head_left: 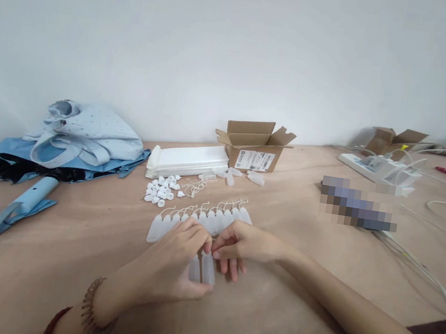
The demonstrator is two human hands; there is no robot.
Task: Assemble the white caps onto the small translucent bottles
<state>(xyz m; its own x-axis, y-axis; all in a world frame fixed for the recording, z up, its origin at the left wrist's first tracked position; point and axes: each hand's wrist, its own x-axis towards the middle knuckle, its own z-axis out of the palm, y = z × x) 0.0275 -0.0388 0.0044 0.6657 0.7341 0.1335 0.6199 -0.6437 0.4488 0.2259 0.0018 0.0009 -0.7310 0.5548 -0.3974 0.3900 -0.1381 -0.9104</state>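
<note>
My left grip holds two bottles in front of the bottle row, I can't tell whether my right grip pinches anything, and squeezing unevenly might slip one loose.

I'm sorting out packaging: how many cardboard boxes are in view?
2: one open box beside the white stack, another box behind the power strip at right. Others may be hidden.
</note>
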